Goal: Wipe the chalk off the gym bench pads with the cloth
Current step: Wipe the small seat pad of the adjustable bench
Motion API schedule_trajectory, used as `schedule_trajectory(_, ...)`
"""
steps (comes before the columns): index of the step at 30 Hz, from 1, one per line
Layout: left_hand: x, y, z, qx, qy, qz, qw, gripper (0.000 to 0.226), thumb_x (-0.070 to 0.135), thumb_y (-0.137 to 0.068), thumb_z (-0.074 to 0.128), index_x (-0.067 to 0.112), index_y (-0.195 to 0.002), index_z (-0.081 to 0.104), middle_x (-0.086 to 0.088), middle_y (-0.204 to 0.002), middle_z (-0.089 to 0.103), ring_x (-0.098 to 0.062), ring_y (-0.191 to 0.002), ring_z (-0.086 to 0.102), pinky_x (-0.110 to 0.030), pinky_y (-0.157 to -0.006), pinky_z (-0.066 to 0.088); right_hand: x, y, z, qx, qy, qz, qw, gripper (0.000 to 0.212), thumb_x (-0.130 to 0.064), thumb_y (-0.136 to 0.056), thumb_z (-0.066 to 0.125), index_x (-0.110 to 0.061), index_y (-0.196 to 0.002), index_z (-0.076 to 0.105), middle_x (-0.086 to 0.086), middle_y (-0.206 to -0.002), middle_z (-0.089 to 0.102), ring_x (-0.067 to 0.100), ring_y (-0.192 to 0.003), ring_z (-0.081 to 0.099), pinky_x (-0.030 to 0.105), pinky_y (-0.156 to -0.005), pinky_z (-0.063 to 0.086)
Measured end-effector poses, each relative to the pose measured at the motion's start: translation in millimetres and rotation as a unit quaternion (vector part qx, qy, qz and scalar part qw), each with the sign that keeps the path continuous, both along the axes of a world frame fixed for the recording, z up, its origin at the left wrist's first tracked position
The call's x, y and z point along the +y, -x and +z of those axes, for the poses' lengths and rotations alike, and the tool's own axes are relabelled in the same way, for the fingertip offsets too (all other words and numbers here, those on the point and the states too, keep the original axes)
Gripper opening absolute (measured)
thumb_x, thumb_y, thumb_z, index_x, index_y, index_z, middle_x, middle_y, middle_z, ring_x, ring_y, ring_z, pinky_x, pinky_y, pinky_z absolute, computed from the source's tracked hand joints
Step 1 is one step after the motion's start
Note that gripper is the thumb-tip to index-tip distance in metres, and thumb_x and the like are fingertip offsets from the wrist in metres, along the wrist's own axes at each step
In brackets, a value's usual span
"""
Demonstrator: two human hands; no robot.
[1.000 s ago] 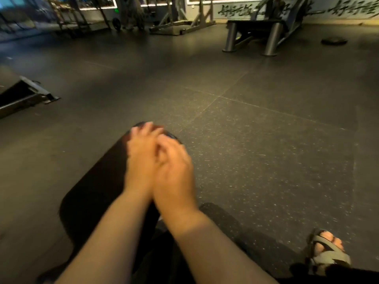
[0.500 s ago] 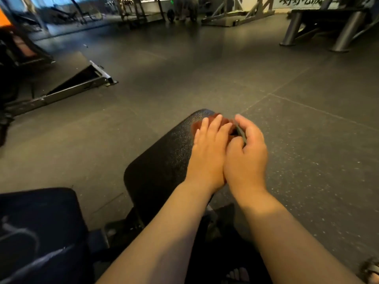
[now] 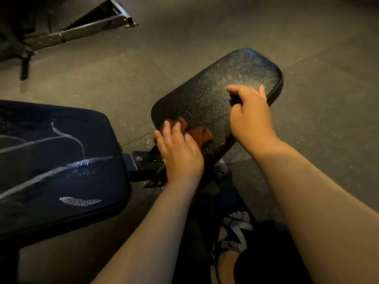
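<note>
Small black textured bench pad (image 3: 207,95), tilted, centre of view. Whitish chalk haze (image 3: 248,72) on its far right end.

Rust-orange cloth (image 3: 202,134) lies on the pad's near left corner. Left hand (image 3: 180,154) presses on it, fingers fairly straight and spread, not curled round it.

Right hand (image 3: 251,113) rests further along the pad near the right edge, fingers curled. A dark patch shows under the thumb; cannot tell whether it grips anything.

Large dark blue bench pad (image 3: 61,160) at left, apart from the small one, marked with white chalk lines (image 3: 67,136) and a smear. Dark metal bracket (image 3: 143,162) sits between the pads.

Grey speckled rubber floor (image 3: 205,27). Black steel machine base (image 3: 90,27) far left. Foot in a grey strapped sandal (image 3: 235,232) near, below the arms.
</note>
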State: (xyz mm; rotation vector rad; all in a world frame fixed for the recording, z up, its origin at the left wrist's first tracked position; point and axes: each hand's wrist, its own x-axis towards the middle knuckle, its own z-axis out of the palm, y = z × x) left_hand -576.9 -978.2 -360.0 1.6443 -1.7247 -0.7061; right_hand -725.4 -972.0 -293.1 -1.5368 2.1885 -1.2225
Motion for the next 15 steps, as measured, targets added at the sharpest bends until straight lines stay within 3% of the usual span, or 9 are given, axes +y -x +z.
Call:
schedule_trajectory(2,-21,10,18,-0.021,-0.061,0.023,0.998,0.052,0.031,-0.106,0.033,0.019,-0.156,0.028,-0.002,-0.168,0.005,-0.026,-0.153,-0.011,-0.050,-0.124,-0.002,0,-1,-3,0.030,-0.005,0.011,0.999,0.051,0.003,-0.090,0.039,-0.015,-0.134,0.060,0.005,-0.138,0.059,0.020,-0.145,0.033,0.027,-0.121,-0.008)
schedule_trajectory(4,-25,20,29,-0.001,-0.077,-0.040,0.996,0.055,0.034,-0.106,0.029,0.021,-0.158,0.019,-0.003,-0.168,0.000,-0.025,-0.153,-0.014,-0.050,-0.123,-0.008,3,-3,-6,0.078,0.001,0.030,0.996,0.044,-0.004,-0.092,0.043,-0.016,-0.131,0.061,0.003,-0.135,0.061,0.017,-0.138,0.044,0.035,-0.124,-0.006)
schedule_trajectory(6,-16,23,31,0.186,-0.061,-0.170,0.966,0.058,0.032,-0.105,0.028,0.023,-0.159,0.011,-0.003,-0.168,0.003,-0.019,-0.154,-0.008,-0.048,-0.125,-0.004,9,-13,-10,0.117,0.000,0.092,0.989,0.042,-0.014,-0.093,0.046,-0.018,-0.132,0.061,0.001,-0.134,0.061,0.017,-0.132,0.050,0.043,-0.125,0.000)
schedule_trajectory(7,-9,20,31,0.325,-0.064,-0.198,0.923,0.061,0.030,-0.103,0.031,0.023,-0.159,0.010,-0.004,-0.167,0.009,-0.018,-0.154,0.002,-0.047,-0.126,0.004,12,-20,-15,0.147,-0.007,0.129,0.981,0.044,-0.020,-0.093,0.045,-0.019,-0.135,0.059,0.001,-0.138,0.060,0.019,-0.134,0.048,0.045,-0.124,0.005)
schedule_trajectory(9,-3,11,27,0.526,-0.074,-0.142,0.835,0.060,0.025,-0.100,0.035,0.023,-0.157,0.015,-0.006,-0.165,0.021,-0.018,-0.151,0.023,-0.041,-0.124,0.021,17,-40,-22,0.242,-0.024,0.176,0.954,0.050,-0.036,-0.095,0.041,-0.024,-0.142,0.055,0.002,-0.148,0.052,0.025,-0.141,0.041,0.049,-0.120,0.017)
schedule_trajectory(10,-4,6,26,0.565,-0.080,-0.095,0.816,0.057,0.024,-0.101,0.035,0.024,-0.156,0.019,-0.005,-0.164,0.025,-0.016,-0.148,0.029,-0.039,-0.122,0.025,18,-47,-26,0.287,-0.042,0.178,0.940,0.050,-0.042,-0.097,0.038,-0.028,-0.143,0.053,0.001,-0.153,0.047,0.026,-0.145,0.035,0.050,-0.117,0.021)
schedule_trajectory(11,-6,2,23,0.571,-0.083,-0.063,0.814,0.056,0.023,-0.103,0.036,0.025,-0.156,0.021,-0.002,-0.163,0.028,-0.013,-0.147,0.031,-0.039,-0.122,0.026,17,-50,-28,0.317,-0.069,0.176,0.930,0.049,-0.045,-0.100,0.036,-0.032,-0.146,0.049,-0.001,-0.159,0.038,0.027,-0.149,0.027,0.050,-0.115,0.021)
schedule_trajectory(13,-6,-1,20,0.525,-0.072,-0.069,0.845,0.060,0.020,-0.099,0.039,0.022,-0.157,0.023,0.003,-0.161,0.031,-0.007,-0.146,0.032,-0.033,-0.121,0.028,13,-47,-32,0.344,-0.109,0.175,0.916,0.047,-0.044,-0.104,0.035,-0.038,-0.150,0.039,-0.004,-0.164,0.023,0.027,-0.152,0.014,0.048,-0.114,0.014)
schedule_trajectory(15,-3,-2,17,0.453,-0.034,-0.098,0.885,0.063,0.016,-0.093,0.041,0.019,-0.155,0.029,0.005,-0.157,0.037,-0.001,-0.142,0.036,-0.025,-0.116,0.032,8,-36,-30,0.362,-0.089,0.159,0.914,0.048,-0.037,-0.101,0.043,-0.040,-0.149,0.040,-0.005,-0.161,0.028,0.027,-0.149,0.019,0.046,-0.110,0.010)
